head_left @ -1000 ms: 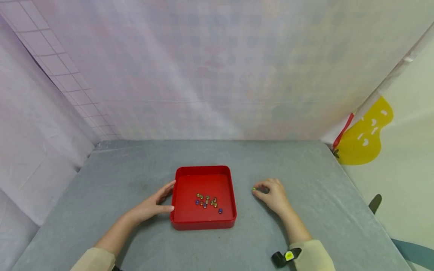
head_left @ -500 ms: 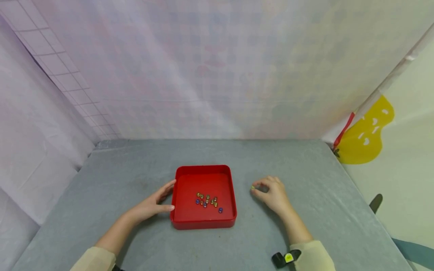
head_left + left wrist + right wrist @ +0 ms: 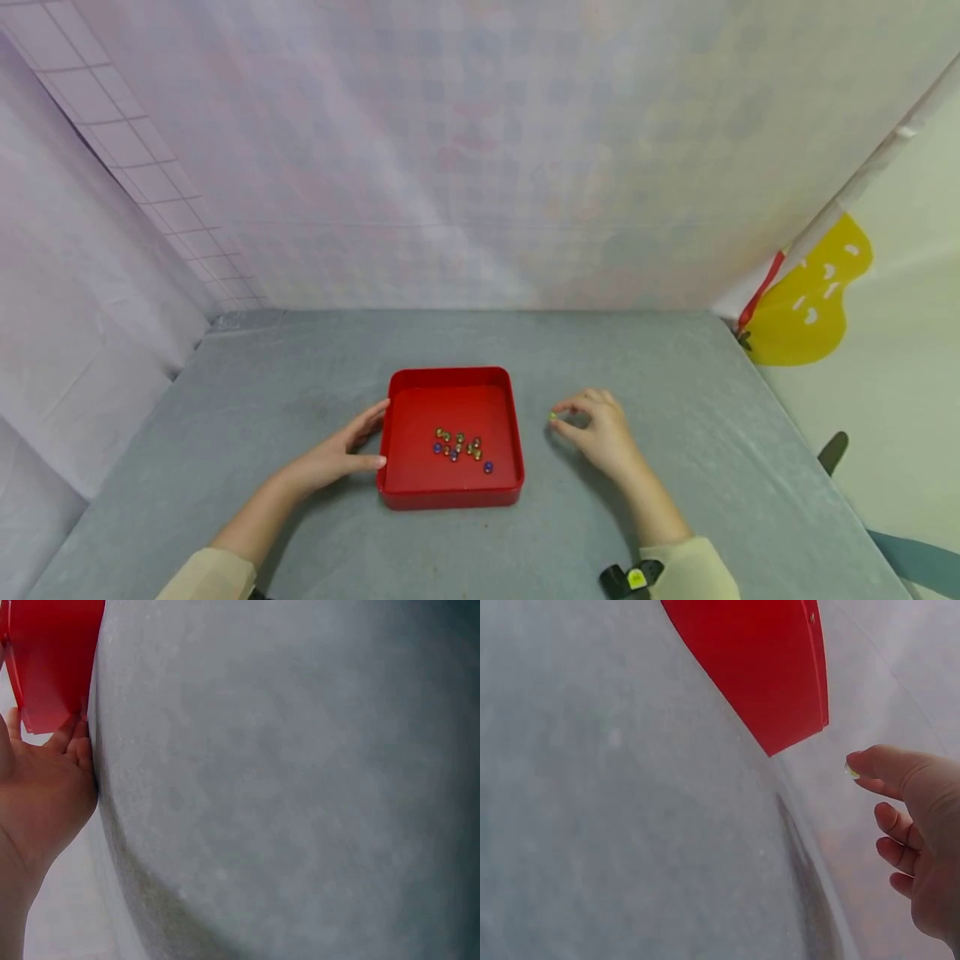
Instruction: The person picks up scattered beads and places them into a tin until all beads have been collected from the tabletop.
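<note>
A square red tray (image 3: 450, 493) stands on the grey cloth, with several gold and blue marbles (image 3: 460, 447) lying on its floor. My left hand (image 3: 335, 457) touches the tray's left wall with spread, fairly straight fingers and thumb; in the left wrist view, the left hand (image 3: 46, 787) reaches up to the red wall. To the right of the tray, my right hand (image 3: 603, 433) pinches a small clear-and-yellow marble (image 3: 850, 772) between thumb and index finger. In the right wrist view, its other fingers are loosely curled. The pinched marble is apart from the tray.
A grey cloth (image 3: 315, 350) covers the tabletop. Pale patterned curtains (image 3: 480, 167) hang behind it and at both sides. A black device with a yellow label (image 3: 630, 578) sits at the right wrist.
My right hand has moved slightly left, toward the tray, carrying the pinched marble. The left hand, the tray and the marbles inside it stay in place.
</note>
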`<state>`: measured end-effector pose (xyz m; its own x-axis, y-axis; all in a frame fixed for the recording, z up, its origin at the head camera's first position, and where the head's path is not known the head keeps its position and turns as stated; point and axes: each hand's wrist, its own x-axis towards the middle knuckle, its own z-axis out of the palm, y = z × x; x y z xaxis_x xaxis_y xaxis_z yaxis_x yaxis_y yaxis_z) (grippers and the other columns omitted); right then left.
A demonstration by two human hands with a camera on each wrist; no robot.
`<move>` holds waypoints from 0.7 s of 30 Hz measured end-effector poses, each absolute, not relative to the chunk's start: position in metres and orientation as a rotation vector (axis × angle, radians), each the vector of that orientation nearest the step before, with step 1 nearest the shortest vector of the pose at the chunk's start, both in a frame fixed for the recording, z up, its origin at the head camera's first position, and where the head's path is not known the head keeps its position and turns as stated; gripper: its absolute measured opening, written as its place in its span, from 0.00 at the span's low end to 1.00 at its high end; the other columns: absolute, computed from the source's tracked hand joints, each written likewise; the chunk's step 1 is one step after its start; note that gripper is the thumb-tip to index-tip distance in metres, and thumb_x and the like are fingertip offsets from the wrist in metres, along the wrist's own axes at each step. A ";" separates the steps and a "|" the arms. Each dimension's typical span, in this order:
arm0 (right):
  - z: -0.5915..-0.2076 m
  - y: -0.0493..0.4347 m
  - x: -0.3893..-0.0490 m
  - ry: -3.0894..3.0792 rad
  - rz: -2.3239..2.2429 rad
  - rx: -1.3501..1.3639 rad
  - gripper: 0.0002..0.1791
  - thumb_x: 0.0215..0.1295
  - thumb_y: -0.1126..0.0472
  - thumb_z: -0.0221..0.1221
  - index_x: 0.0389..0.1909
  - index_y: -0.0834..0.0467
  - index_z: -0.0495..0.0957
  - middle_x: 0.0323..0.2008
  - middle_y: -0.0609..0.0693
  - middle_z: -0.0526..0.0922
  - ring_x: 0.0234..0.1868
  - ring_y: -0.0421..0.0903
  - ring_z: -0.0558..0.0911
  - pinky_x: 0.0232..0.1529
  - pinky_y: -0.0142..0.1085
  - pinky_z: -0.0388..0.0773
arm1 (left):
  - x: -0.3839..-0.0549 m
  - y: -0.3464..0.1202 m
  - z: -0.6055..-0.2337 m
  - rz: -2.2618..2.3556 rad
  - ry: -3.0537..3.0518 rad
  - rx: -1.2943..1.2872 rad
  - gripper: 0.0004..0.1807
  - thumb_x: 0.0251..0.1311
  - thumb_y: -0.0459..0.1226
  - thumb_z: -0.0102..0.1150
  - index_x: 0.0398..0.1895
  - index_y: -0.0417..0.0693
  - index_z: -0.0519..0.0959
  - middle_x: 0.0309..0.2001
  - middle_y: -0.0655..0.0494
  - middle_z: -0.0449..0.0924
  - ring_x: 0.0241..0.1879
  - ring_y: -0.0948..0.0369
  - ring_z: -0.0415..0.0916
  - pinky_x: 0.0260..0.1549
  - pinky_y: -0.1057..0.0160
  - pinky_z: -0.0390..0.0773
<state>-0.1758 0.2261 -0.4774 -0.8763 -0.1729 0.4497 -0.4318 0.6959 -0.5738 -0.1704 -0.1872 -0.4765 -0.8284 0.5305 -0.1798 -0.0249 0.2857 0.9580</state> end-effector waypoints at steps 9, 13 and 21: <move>-0.471 0.218 -0.173 -2.483 0.978 0.540 0.10 0.46 0.63 0.73 0.30 0.54 0.85 0.27 0.47 0.80 0.35 0.42 0.71 0.38 0.40 0.66 | -0.172 -0.188 -0.479 1.560 2.097 0.455 0.45 0.61 0.38 0.62 0.76 0.55 0.47 0.73 0.45 0.48 0.71 0.45 0.43 0.62 0.40 0.56; -0.469 0.216 -0.173 -2.470 0.975 0.555 0.10 0.45 0.64 0.74 0.31 0.54 0.85 0.27 0.48 0.80 0.35 0.42 0.71 0.38 0.40 0.66 | -0.172 -0.189 -0.480 1.560 2.101 0.459 0.45 0.61 0.38 0.62 0.76 0.54 0.47 0.73 0.45 0.48 0.71 0.45 0.43 0.62 0.39 0.55; -0.464 0.211 -0.173 -2.482 0.991 0.559 0.10 0.47 0.63 0.73 0.32 0.53 0.85 0.28 0.48 0.80 0.35 0.43 0.72 0.39 0.40 0.66 | -0.172 -0.189 -0.480 1.557 2.107 0.459 0.45 0.61 0.37 0.62 0.76 0.53 0.47 0.73 0.44 0.48 0.71 0.44 0.43 0.62 0.39 0.55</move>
<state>-0.1731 0.2109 -0.4643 -0.8361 -0.2115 0.5061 -0.5019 0.6672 -0.5504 -0.1721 -0.1887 -0.4795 -0.8300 0.5291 -0.1766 -0.0133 0.2976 0.9546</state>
